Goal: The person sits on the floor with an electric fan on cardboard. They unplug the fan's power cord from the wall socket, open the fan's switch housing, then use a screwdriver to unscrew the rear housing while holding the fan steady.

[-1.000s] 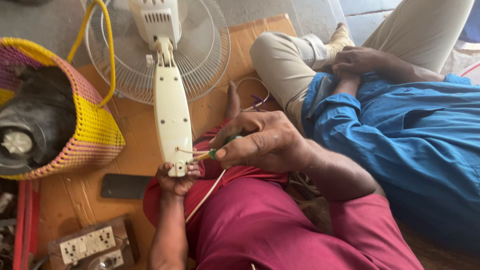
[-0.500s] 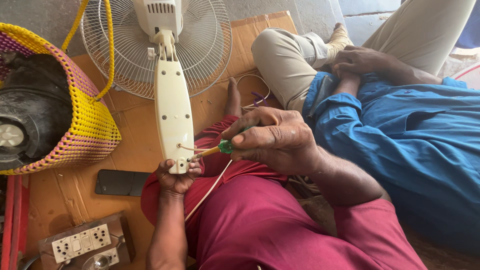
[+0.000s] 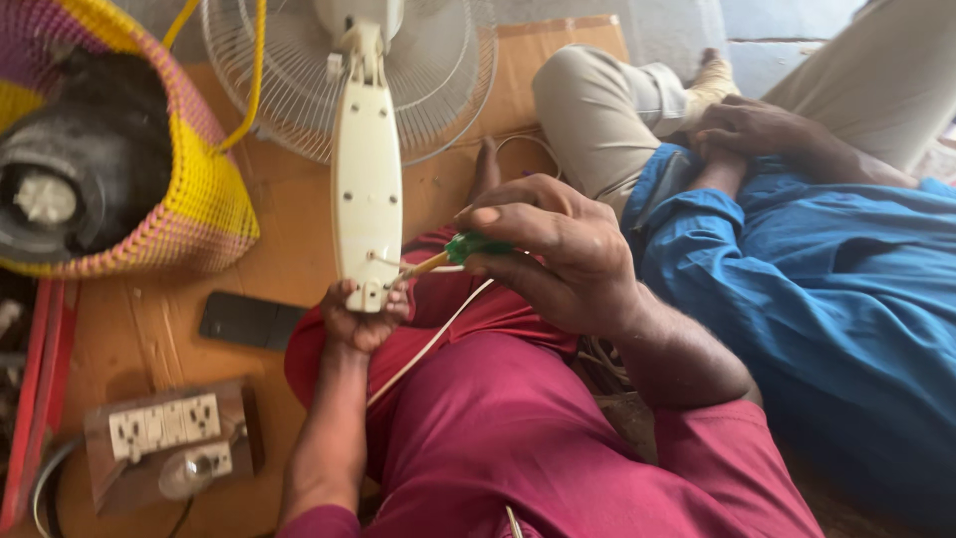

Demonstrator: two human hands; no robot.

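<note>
Cream plastic fan stem point(image 3: 366, 179) lies across my lap and the plywood floor board point(image 3: 149, 339), its lower end clamped in my left hand point(image 3: 360, 317). My right hand point(image 3: 558, 254) is closed around a green-handled screwdriver point(image 3: 453, 255), the tip set against the stem's base beside a white cord point(image 3: 428, 344). Beyond it sits the fan's wire grille point(image 3: 438, 80); a yellow and pink woven basket point(image 3: 214, 199) stands to the left, a dark phone point(image 3: 247, 321) and a socket block point(image 3: 164, 428) nearer me. Someone in blue point(image 3: 827, 299) sits on my right. Since half a second ago, my view has slid slightly; both grips are unchanged.
</note>
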